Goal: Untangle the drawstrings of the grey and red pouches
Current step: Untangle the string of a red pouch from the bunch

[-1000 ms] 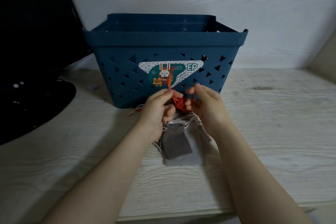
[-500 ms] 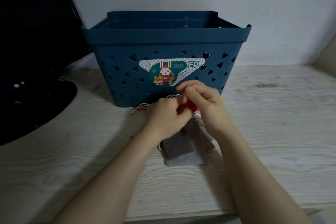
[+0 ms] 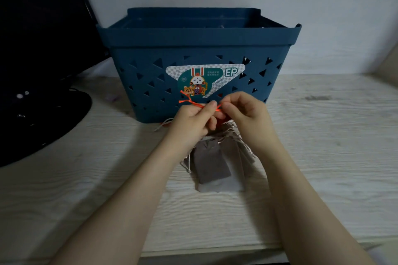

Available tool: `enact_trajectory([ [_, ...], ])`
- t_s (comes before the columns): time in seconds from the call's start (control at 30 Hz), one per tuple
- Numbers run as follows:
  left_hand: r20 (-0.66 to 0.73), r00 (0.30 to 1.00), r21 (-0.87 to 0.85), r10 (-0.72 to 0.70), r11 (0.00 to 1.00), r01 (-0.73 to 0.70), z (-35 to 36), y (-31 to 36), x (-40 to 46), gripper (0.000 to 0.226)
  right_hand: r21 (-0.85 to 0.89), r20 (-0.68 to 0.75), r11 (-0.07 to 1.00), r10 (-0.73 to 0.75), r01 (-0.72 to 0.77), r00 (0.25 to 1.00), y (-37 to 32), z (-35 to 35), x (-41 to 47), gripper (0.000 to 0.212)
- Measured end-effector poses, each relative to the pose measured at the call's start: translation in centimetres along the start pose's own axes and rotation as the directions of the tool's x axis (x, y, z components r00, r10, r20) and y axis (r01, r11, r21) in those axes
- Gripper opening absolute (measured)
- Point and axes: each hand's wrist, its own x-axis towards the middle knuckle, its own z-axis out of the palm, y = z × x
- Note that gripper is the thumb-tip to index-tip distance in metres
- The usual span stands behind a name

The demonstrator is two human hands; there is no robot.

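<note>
Working the red drawstring (image 3: 190, 101) free goes best with short, gentle pulls along the cord, I judge, keeping slack at the knot so that it loosens and does not cinch down; each strand wants following back to its own pouch before any harder tug.

Left of the blue basket's (image 3: 150, 54) sticker, the cord's loose end curls up against the basket's front wall. The left hand (image 3: 191, 120), just in front of the basket, has its grip narrow, thumb and forefinger pinching the cord, the other fingers curled under. The right hand (image 3: 245, 112) meets it fingertip to fingertip, pinching the same cord. Both forearms slope up from the counter (image 3: 323, 135) edge toward the basket.

Below the hands, in front of the basket, the grey pouches (image 3: 213, 165) lie on the counter with pale strings bunched at their mouths. The red pouch (image 3: 221, 123) shows only as a sliver between the hands.
</note>
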Motion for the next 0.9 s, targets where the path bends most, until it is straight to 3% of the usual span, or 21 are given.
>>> enact_trajectory([
  [0.13, -0.004, 0.998, -0.034, -0.064, 0.997, 0.063, -0.3, 0.2, -0.1, 0.041, -0.043, 0.047, 0.999, -0.023, 0.025, 0.999, 0.0, -0.2, -0.3, 0.017],
  [0.23, -0.015, 0.997, -0.112, -0.074, 0.991, 0.071, -0.3, 0.1, 0.1, 0.028, -0.063, 0.16, 0.998, -0.019, 0.029, 0.987, -0.1, -0.3, -0.4, 0.017],
  [0.37, 0.018, 0.998, -0.097, -0.059, 0.993, 0.06, -0.5, 0.0, 0.1, 0.02, 0.05, 0.11, 0.997, 0.057, -0.063, 0.992, 0.1, -0.4, -0.1, 0.021],
  [0.47, 0.031, 0.998, -0.111, -0.053, 0.992, 0.056, -0.7, -0.1, 0.2, 0.02, 0.034, 0.112, 0.996, 0.079, -0.083, 0.991, 0.3, -0.4, -0.1, 0.013],
  [0.53, 0.029, 0.999, -0.043, -0.014, 0.999, 0.015, -0.7, 0.0, 0.1, 0.02, -0.034, 0.142, 0.998, 0.064, -0.06, 0.988, 0.4, -0.4, -0.2, 0.024],
  [0.77, 0.042, 0.978, 0.183, 0.204, 0.961, -0.208, -1.4, 0.3, 0.4, 0.02, -0.048, 0.045, 0.999, 0.002, 0.0, 0.999, -0.1, -0.2, -0.4, 0.021],
  [0.9, 0.077, 0.975, 0.21, 0.21, 0.952, -0.222, -1.6, 0.2, 0.4, 0.014, -0.042, 0.029, 0.998, 0.041, -0.039, 0.999, 0.1, -0.1, -0.3, 0.014],
])
